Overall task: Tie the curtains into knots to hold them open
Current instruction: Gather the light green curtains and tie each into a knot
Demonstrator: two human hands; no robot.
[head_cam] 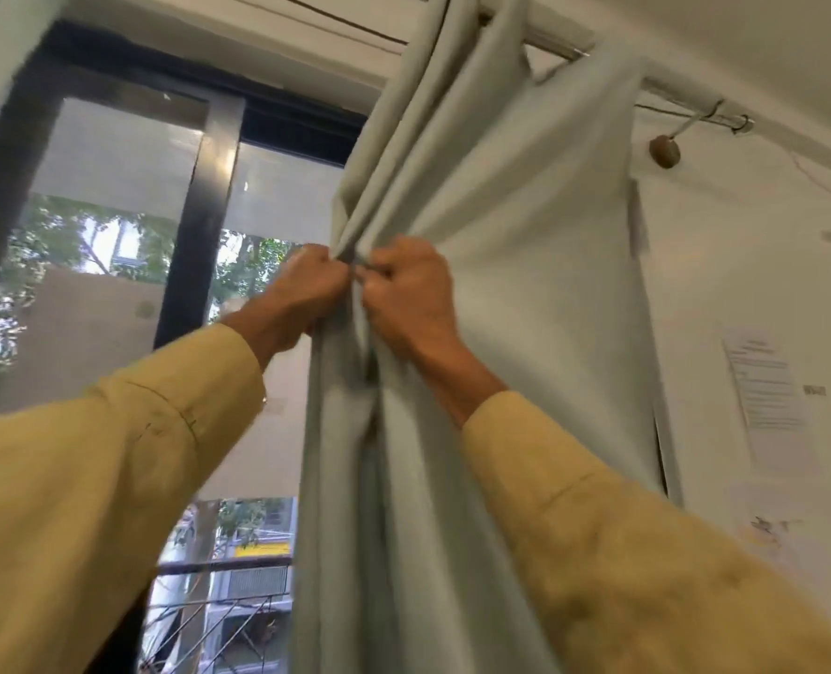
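2 loose pale-yellow long sleeves (87, 479) with stitched cuffs (184, 396), faintly smudged dark; left hand (301, 294) and right hand (411, 304) bare.

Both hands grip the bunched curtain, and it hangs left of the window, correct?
Not quite. The left hand and right hand do grip the bunched curtain, but the head view shows it hanging right of the window.

An indoor room: a pale grey curtain (525, 235) hangs from a metal rod (671, 87) beside a tall dark-framed window (194, 226), with trees and building fronts outside. On the right, a white wall (744, 265) carries printed sheets (763, 381) and a round wooden peg (665, 150). Home or office, it's hard to say.
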